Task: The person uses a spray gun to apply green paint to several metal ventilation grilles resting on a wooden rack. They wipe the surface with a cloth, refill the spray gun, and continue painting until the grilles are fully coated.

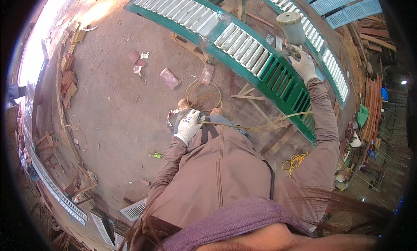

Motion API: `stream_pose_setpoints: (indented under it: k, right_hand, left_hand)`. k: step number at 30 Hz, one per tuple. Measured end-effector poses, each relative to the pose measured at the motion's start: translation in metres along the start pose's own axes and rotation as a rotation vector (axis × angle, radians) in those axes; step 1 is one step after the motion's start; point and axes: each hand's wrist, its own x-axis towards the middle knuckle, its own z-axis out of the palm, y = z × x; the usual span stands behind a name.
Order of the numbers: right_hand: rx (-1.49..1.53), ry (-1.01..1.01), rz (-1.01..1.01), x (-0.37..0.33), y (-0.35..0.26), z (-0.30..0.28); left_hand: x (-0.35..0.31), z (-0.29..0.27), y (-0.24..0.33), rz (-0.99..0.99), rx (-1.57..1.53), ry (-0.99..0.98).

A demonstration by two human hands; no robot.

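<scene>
My right hand (305, 66), in a white glove, is closed around a paint spray gun (292, 49) with a pale cup on top. It is over a long louvred shutter (210, 43) with a green frame. The shutter's slats are green toward the right end and whitish farther left. In front of my waist, my gloved left hand (188, 127) grips a thin yellowish air hose (252, 127), which runs right toward my right forearm. Beyond the gun lies a second shutter (319, 42) with white slats and a green frame.
Wooden trestles (254, 99) stand beneath the near shutter. Hose coils (203, 95) lie by my feet, and a yellow cord (295, 163) lies at right. Light blue shutters (343, 6) are at the far right, near stacked timber (371, 108). A reddish block (170, 78) and wood scraps (69, 82) dot the floor.
</scene>
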Motion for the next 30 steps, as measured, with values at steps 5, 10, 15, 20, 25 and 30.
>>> stream_pose_setpoints:
  k: [5, 10, 15, 20, 25, 30]
  right_hand:
    - [0.030, -0.172, -0.016, -0.001, -0.009, 0.007]
    - [0.204, -0.308, -0.043, -0.023, -0.021, -0.004]
    - [0.112, -0.257, 0.026, -0.014, -0.036, -0.009]
    - [-0.159, -0.070, -0.004, 0.007, -0.041, -0.007]
    - [-0.062, -0.010, -0.005, 0.020, -0.043, -0.001]
    - [-0.053, -0.127, -0.070, 0.009, -0.057, -0.004]
  left_hand:
    - [0.003, -0.003, -0.003, -0.041, -0.019, -0.054]
    - [0.003, -0.008, -0.005, -0.012, -0.029, 0.012]
    - [0.005, -0.016, -0.007, -0.024, -0.043, 0.017]
    - [0.006, -0.023, -0.010, 0.001, -0.036, 0.057]
    - [0.004, -0.027, -0.014, -0.009, -0.031, 0.089]
    - [0.004, -0.032, -0.021, -0.018, -0.036, 0.078]
